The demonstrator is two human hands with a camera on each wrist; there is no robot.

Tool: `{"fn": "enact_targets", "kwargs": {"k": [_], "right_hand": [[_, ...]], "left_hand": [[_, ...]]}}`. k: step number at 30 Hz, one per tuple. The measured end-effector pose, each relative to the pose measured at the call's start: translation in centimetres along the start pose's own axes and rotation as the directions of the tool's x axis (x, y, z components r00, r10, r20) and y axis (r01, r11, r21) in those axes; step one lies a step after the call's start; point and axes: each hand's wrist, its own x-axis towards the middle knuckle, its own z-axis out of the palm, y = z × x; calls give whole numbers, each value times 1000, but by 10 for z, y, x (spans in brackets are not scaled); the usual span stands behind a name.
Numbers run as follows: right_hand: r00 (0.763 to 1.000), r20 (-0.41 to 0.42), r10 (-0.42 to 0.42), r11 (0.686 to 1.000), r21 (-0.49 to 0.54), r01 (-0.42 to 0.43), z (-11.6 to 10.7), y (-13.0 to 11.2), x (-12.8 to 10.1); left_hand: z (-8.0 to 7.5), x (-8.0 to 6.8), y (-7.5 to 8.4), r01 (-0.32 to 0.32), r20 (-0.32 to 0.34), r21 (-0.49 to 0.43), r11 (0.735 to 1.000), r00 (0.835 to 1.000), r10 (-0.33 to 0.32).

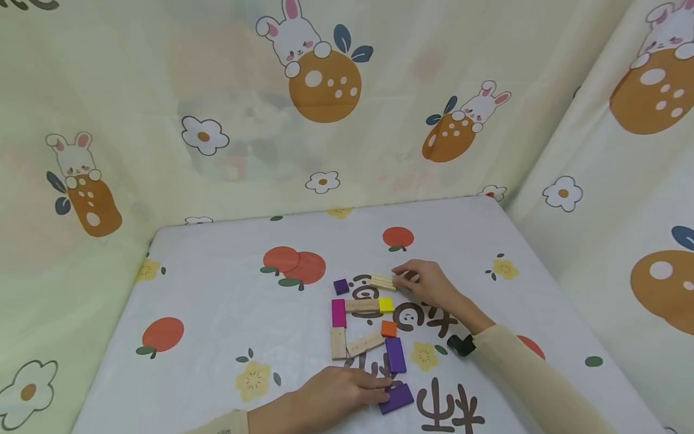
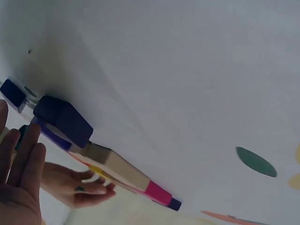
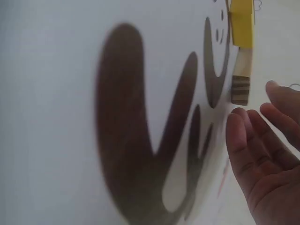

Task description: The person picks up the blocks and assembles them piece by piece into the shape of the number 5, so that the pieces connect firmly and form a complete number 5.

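Note:
My left hand reaches in from the front, its fingers extended to the near purple block. In the left wrist view the left fingers look fairly straight beside the purple blocks. At the back, my right hand has gently bent, spread fingers beside a plain wooden block with stripes. A gap shows between those fingertips and the striped end in the right wrist view. Between the hands lie a magenta block, wooden blocks, a yellow block, an orange block and another purple block.
A small dark purple block lies at the back left of the arrangement. The white cloth is printed with fruit, flowers and brown characters. A black strap piece is at the right wrist. Patterned curtains stand behind and at both sides.

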Motion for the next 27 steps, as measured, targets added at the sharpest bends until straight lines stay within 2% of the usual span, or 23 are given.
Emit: {"fn": "enact_targets", "kwargs": {"k": [6,11,18,22,27], "right_hand": [[1000,21,11,1000,16,-12,4,6,8],[998,49,-27,1000,-7,27,6,7,11],[998,54,-24,999,-46,26,9,3,12],[999,48,-5,998,-56,8,10,1,13],[999,45,12,999,-49,-10,9,0,12]], "left_hand": [[3,8,3,-46,51,27,999,998,44],[6,9,3,-47,85,77,996,996,40],[10,8,6,-33,83,94,995,996,25],[9,8,7,-39,106,88,995,994,29],[9,10,8,-88,116,89,992,990,77]]}}
